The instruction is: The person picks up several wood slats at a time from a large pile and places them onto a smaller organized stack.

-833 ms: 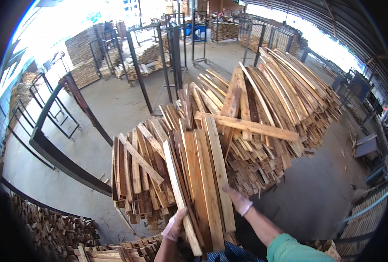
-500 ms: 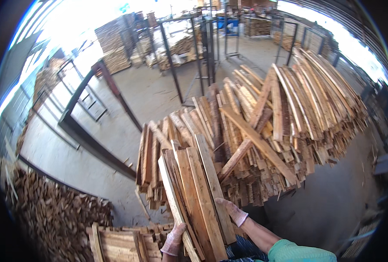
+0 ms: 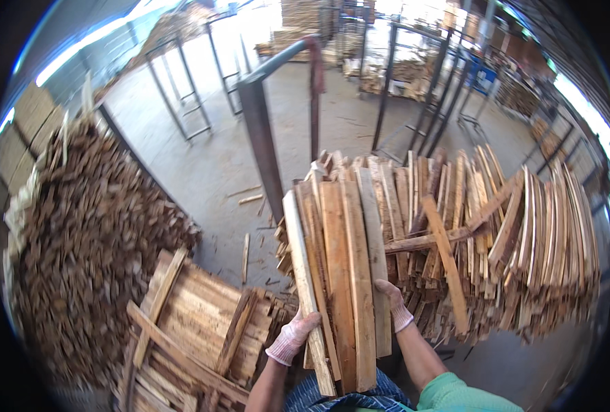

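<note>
Between my two gloved hands I carry a bundle of long wooden boards (image 3: 339,275), standing side by side in front of my body. My left hand (image 3: 296,335) grips the pale outer board from the left, thumb across its face. Against the right side of the bundle, my right hand (image 3: 393,303) presses on the outermost board; its lower fingers are hidden behind the wood. Just beyond the bundle's right side lies a wide pile of loose boards (image 3: 545,233), with a few lying crosswise on top.
At lower left sits a low stack of boards (image 3: 202,329) with crosspieces. Behind it rises a tall stack of wood (image 3: 99,247), its cut ends showing. A dark metal frame (image 3: 260,130) stands past the bundle. Wood scraps lie on the concrete floor (image 3: 209,165).
My view has swung left, bringing the low stack and the tall stack further into sight. The bundle stays in both hands and now stands more upright before me.
</note>
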A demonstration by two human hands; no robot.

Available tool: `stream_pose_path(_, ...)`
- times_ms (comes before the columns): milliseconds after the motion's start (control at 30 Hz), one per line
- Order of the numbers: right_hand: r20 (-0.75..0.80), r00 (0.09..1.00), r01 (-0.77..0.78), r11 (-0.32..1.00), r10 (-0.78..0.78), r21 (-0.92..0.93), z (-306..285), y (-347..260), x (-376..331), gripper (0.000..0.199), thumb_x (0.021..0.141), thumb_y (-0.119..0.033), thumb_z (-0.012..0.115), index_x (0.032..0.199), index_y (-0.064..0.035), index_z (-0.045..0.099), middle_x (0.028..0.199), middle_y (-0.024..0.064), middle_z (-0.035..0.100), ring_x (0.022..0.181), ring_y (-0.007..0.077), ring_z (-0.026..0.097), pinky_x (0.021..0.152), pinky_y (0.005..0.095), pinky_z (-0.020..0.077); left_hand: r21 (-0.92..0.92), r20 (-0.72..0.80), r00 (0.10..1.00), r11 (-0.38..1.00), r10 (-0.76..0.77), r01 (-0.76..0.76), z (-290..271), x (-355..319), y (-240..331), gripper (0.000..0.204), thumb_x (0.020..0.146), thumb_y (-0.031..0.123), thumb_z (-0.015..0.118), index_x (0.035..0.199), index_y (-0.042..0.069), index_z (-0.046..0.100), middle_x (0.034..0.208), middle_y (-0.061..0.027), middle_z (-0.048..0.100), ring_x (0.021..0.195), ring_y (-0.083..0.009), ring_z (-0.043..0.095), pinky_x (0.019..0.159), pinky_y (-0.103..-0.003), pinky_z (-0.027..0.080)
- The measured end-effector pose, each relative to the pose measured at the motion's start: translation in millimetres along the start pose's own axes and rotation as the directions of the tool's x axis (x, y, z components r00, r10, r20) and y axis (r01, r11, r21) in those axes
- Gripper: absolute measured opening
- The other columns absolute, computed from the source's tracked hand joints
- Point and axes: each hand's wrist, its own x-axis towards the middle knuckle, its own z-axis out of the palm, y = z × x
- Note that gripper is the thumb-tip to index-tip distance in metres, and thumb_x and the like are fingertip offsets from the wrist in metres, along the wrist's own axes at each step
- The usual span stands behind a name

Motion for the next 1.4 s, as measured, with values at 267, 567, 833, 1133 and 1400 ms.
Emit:
stream_pose_path(267, -0.198, 0.942, -0.250, 0.961, 0.270, 0.120, 119, 19, -38, 0.032, 0.090, -0.027, 0.068, 0.107, 0.0001, 0.069, 0.100, 0.0118, 0.073, 0.085, 0.0241, 0.071, 0.079, 0.0362, 0.0593, 0.051, -0.023, 0.987, 0.986, 0.160, -0.159, -56, -85, -34, 0.088, 0.092, 0.045, 0.071, 0.156, 0.003, 0.029, 0.122, -0.0045, 0.060, 0.106, -0.0135, 0.057, 0.090, -0.029, 0.050)
stream_pose_path(567, 0.204, 0.850, -0.456, 0.872, 0.486, -0.176, 297, 101, 6, 0.049, 0.088, -0.022, 0.066, 0.130, 0.0011, 0.058, 0.108, 0.0118, 0.070, 0.092, 0.0245, 0.070, 0.081, 0.0375, 0.0586, -0.269, -0.370, 0.899, 0.900, 0.233, -0.344, -147, -239, -57, 0.099, 0.090, 0.033, 0.077, 0.161, 0.004, 0.014, 0.139, -0.0067, 0.052, 0.118, -0.0136, 0.053, 0.103, -0.029, 0.045)
stream_pose_path(833, 0.473, 0.719, -0.165, 0.787, 0.509, -0.595, 484, 226, 5, 0.080, 0.086, -0.008, 0.067, 0.157, -0.0118, 0.031, 0.122, 0.0088, 0.062, 0.098, 0.0186, 0.064, 0.085, 0.0311, 0.0559, 0.264, -0.897, 0.342, 0.960, 0.281, -0.096, -241, -333, -92, 0.122, 0.075, 0.029, 0.088, 0.160, 0.000, 0.006, 0.153, -0.0248, 0.040, 0.127, -0.0312, 0.055, 0.111, -0.040, 0.043)
stream_pose_path(1133, 0.354, 0.750, 0.545, -0.219, 0.559, -0.810, 525, 353, -58, 0.103, 0.083, -0.033, 0.068, 0.162, -0.0172, 0.004, 0.127, 0.0316, 0.049, 0.112, 0.0464, 0.059, 0.096, 0.0514, 0.0495, -0.071, -0.997, 0.010, 0.957, -0.077, 0.280, -318, -374, -162, 0.105, 0.083, 0.038, 0.071, 0.162, 0.028, 0.002, 0.148, -0.0329, 0.035, 0.129, -0.0495, 0.050, 0.109, -0.056, 0.041)
stream_pose_path(1400, 0.441, 0.653, 0.320, 0.304, 0.616, -0.898, 497, 328, -6, 0.105, 0.079, -0.013, 0.074, 0.162, -0.0163, 0.010, 0.126, 0.0239, 0.061, 0.110, 0.0317, 0.063, 0.091, 0.0440, 0.0539, -0.074, -0.994, 0.084, 0.996, -0.070, -0.045, -324, -408, -147, 0.112, 0.078, 0.039, 0.079, 0.162, 0.018, 0.008, 0.143, -0.0294, 0.049, 0.132, -0.0434, 0.050, 0.109, -0.047, 0.042)
